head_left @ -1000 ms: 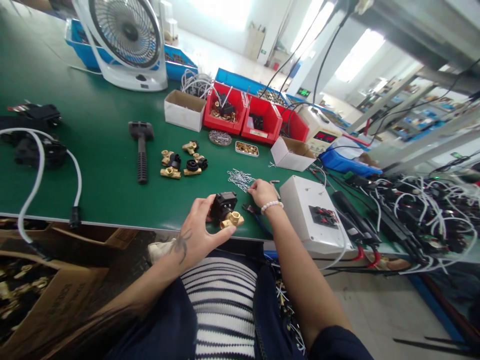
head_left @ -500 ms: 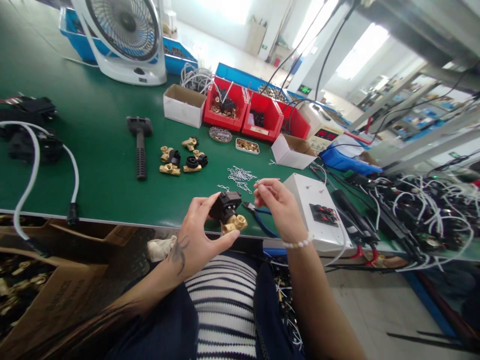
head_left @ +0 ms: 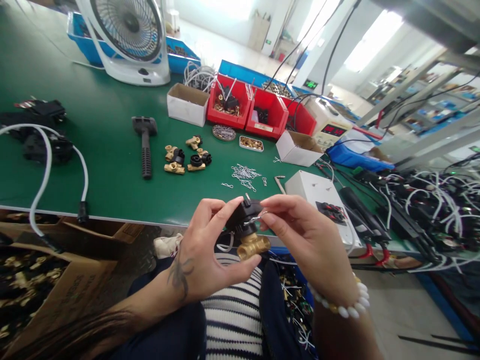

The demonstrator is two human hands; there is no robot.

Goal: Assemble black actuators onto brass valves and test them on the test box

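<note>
My left hand (head_left: 213, 245) is wrapped round a brass valve with a black actuator (head_left: 254, 246), fingers on the black housing and thumb under the brass body. The valve is held up just over the bench's front edge. Between the thumb and forefinger of my right hand (head_left: 303, 235) is a small metal spring clip (head_left: 257, 218), its legs against the black neck above the brass. How deep it sits there I cannot tell. Behind my hands lies a loose pile of similar clips (head_left: 243, 174) on the green bench (head_left: 112, 195). A hex key (head_left: 279, 184) lies right of the pile.
Several brass fittings with black parts (head_left: 174, 168) and a black handle-like tool (head_left: 146, 147) lie at left. Red bins (head_left: 228, 120), a white carton (head_left: 186, 115) and a fan (head_left: 138, 75) stand behind. A grey-white box with switches (head_left: 305, 187) and cabled parts (head_left: 423, 220) occupy the right.
My right hand has come left and down, bringing the clip from near the pile to the valve. My left hand has drawn the valve closer and turned it.
</note>
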